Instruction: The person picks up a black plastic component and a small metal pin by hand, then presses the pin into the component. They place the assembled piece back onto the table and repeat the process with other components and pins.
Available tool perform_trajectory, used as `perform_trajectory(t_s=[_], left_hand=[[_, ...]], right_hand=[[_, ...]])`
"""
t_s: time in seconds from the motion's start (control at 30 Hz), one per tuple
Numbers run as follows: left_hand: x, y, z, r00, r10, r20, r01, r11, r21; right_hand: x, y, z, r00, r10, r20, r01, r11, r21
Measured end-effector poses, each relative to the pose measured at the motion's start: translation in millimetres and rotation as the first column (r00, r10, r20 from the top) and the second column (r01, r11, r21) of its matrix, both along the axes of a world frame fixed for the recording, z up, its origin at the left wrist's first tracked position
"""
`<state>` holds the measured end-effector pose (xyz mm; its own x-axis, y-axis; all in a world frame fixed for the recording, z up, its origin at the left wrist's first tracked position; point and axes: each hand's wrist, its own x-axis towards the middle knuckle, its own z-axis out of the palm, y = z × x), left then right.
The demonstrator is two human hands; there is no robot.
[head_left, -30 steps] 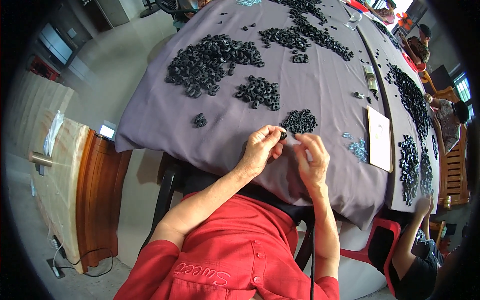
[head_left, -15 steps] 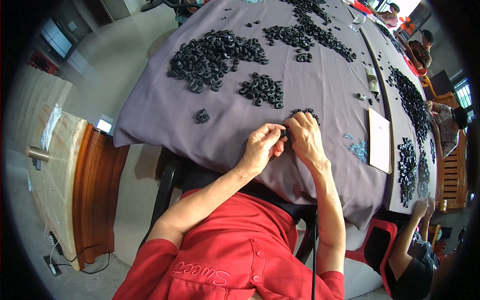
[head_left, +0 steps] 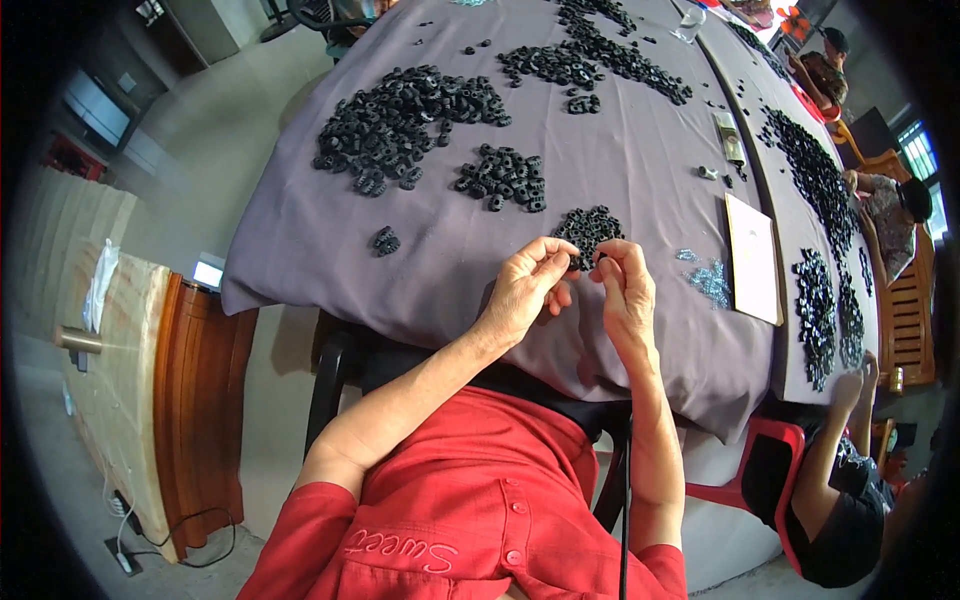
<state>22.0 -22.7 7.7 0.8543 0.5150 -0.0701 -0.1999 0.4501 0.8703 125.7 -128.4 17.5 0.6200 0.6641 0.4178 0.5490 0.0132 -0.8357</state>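
Observation:
My left hand (head_left: 528, 287) and my right hand (head_left: 626, 288) meet over the near part of a table covered in grey-purple cloth (head_left: 400, 280). Their fingertips pinch a small black ring-shaped part (head_left: 590, 262) between them. Just beyond the fingers lies a small pile of the same black rings (head_left: 588, 224). Which hand bears the part more firmly I cannot tell.
Larger heaps of black rings (head_left: 400, 120), (head_left: 502, 178) lie further out, with a tiny cluster (head_left: 385, 240) at left. Small pale blue pieces (head_left: 708, 280) and a white card (head_left: 752, 258) lie to the right. Another person (head_left: 840, 500) sits at lower right. A wooden cabinet (head_left: 190, 400) stands left.
My right hand reached out to the small pile half a second ago and has drawn back beside my left hand. Both hands now pinch a ring together.

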Motion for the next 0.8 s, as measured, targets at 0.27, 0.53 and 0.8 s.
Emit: perform_trajectory(t_s=[0.27, 0.53, 0.8], left_hand=[[16.2, -2.9, -17.3, 0.999, -0.017, -0.028, 0.019, 0.998, 0.058], [15.5, -5.4, -15.0, 0.999, 0.019, -0.031, -0.017, 0.998, 0.055], [12.1, -6.2, -13.1, 1.0, 0.013, -0.021, -0.011, 0.997, 0.082]], right_hand=[[1.6, -9.6, -12.0, 0.898, 0.054, -0.437, -0.027, 0.997, 0.066], [1.6, -13.0, -9.8, 0.838, 0.118, -0.532, -0.051, 0.989, 0.139], [-1.2, -14.4, -6.9, 0.898, 0.068, -0.434, -0.06, 0.998, 0.033]])
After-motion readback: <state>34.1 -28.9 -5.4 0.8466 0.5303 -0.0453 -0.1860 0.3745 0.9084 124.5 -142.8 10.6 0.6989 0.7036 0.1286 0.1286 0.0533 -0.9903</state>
